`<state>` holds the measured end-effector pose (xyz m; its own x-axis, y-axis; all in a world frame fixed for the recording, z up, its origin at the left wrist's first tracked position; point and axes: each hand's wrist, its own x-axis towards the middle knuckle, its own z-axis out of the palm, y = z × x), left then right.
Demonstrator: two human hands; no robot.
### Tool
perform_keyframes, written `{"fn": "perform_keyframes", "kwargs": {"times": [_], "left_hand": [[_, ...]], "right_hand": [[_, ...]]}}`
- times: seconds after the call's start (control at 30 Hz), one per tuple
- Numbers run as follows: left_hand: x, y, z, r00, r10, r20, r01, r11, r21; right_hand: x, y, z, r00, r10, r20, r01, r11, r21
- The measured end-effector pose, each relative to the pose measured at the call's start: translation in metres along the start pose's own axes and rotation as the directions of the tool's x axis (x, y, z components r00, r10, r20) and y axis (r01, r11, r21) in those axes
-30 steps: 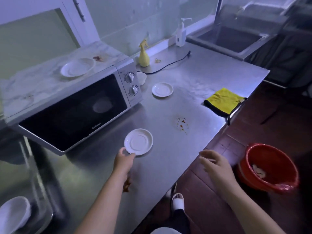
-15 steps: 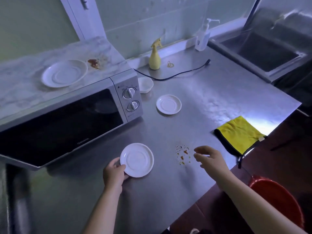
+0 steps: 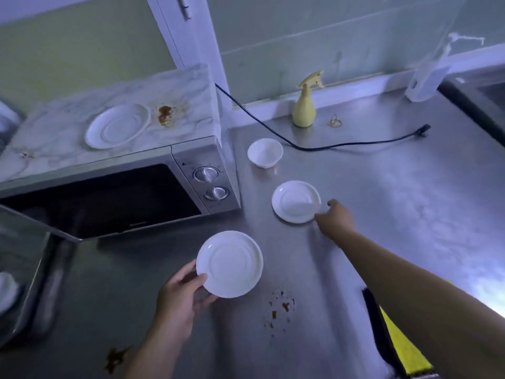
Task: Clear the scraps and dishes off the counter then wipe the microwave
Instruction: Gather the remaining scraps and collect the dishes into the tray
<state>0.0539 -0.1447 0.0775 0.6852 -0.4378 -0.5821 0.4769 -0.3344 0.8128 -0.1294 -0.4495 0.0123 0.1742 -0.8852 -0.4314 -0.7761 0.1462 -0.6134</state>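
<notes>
Near saucer (image 3: 229,263) in left hand (image 3: 180,299)

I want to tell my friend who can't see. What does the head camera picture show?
A person's left hand grips a white saucer at a steel counter while the right hand reaches the rim of a second saucer. Food scraps lie nearby, and a third saucer sits on the stained microwave.

You're working in dim, bluish light. Glare washes the steel counter (image 3: 382,187) to the right of your right hand (image 3: 334,218), brightest beside your forearm. Frame edges bow, and the pump bottle (image 3: 426,75) far beyond that hand smears into blur.
</notes>
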Motion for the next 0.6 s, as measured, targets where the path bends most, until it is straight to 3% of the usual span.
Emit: {"fn": "perform_keyframes", "kwargs": {"times": [0.17,0.27,0.33,0.43,0.6], "left_hand": [[-0.023,0.004,0.040,0.998,-0.013,-0.057,0.010,0.999,-0.047],[-0.029,0.002,0.059,0.995,-0.022,-0.100,0.015,0.997,-0.074],[-0.032,-0.001,0.068,0.993,-0.022,-0.115,0.011,0.995,-0.095],[-0.038,-0.005,0.077,0.993,-0.009,-0.119,-0.002,0.996,-0.089],[-0.049,-0.005,0.083,0.990,0.019,-0.139,-0.038,0.991,-0.131]], "right_hand": [[0.050,-0.015,-0.006,0.996,-0.075,0.045,0.083,0.975,-0.205],[0.060,-0.021,-0.002,0.995,-0.084,0.058,0.095,0.967,-0.238],[0.062,-0.023,-0.001,0.995,-0.085,0.046,0.090,0.986,-0.143],[0.050,-0.021,-0.007,0.995,-0.093,0.022,0.088,0.984,0.154],[-0.017,0.002,-0.036,0.986,-0.094,0.139,-0.007,0.805,0.593]]}}
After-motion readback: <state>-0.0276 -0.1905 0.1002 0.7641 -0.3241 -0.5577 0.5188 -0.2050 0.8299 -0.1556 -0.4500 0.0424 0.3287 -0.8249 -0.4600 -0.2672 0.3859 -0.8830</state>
